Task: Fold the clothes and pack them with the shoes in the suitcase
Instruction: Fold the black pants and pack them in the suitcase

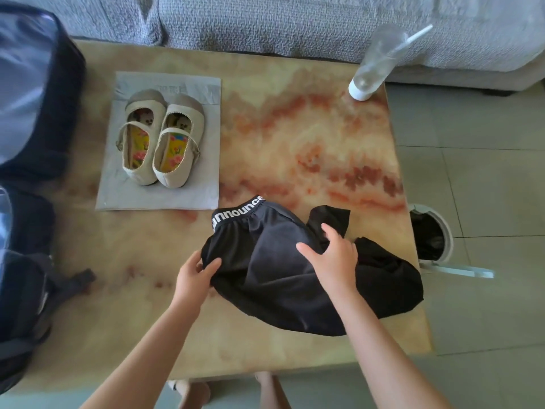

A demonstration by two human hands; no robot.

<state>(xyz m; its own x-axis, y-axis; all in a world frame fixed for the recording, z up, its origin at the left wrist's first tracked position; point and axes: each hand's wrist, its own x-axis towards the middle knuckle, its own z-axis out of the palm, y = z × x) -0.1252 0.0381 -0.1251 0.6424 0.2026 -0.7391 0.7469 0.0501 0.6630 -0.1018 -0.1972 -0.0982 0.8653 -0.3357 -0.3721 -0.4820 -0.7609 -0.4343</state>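
The hands work apart on one piece: the left hand (194,276) pinches the near left edge of the black garment (274,278) between thumb and fingers, likely to pull it taut. The right hand (331,256) is spread flat over its middle with straight fingers, seemingly to pin or smooth the cloth; whether it presses down I cannot tell. The garment lies rumpled on the surface (309,128), lettered waistband (236,212) away from the person, so folding looks barely begun. The shoes (159,143) sit paired on a grey sheet (165,196), probably to keep the soles off the surface. The suitcase (32,113) lies open at the left edge, within easy reach for packing
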